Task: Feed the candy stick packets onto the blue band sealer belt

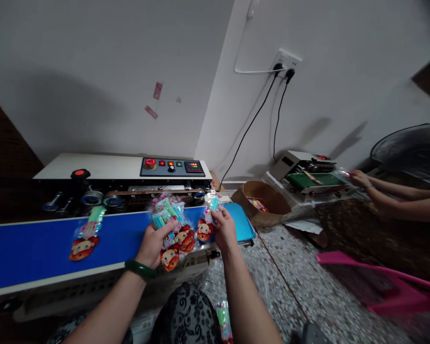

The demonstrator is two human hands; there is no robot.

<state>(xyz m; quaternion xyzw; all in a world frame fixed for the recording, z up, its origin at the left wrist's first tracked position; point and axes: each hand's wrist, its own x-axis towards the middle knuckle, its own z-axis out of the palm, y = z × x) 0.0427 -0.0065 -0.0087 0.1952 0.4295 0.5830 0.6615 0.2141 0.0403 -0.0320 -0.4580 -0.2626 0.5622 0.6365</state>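
Note:
My left hand (pixel 154 243), with a green bangle at the wrist, is closed around a bunch of clear packets (pixel 175 234) holding cartoon-doll cards and pastel sticks. My right hand (pixel 224 227) pinches a single packet (pixel 205 229) of the same kind at the right end of the blue conveyor belt (pixel 129 234), its top close to the sealing machine (pixel 129 167). Farther left, another packet (pixel 87 236) lies flat on the belt by the rollers.
Right of the machine stands a cardboard box (pixel 243 203) with packets inside. Beyond it, a person's hands (pixel 360 179) work at a smaller green-belted machine (pixel 315 180). A pink chair (pixel 380 277) stands at right. Below my arms, a clear plastic container (pixel 251 272) and another packet (pixel 222 320) show.

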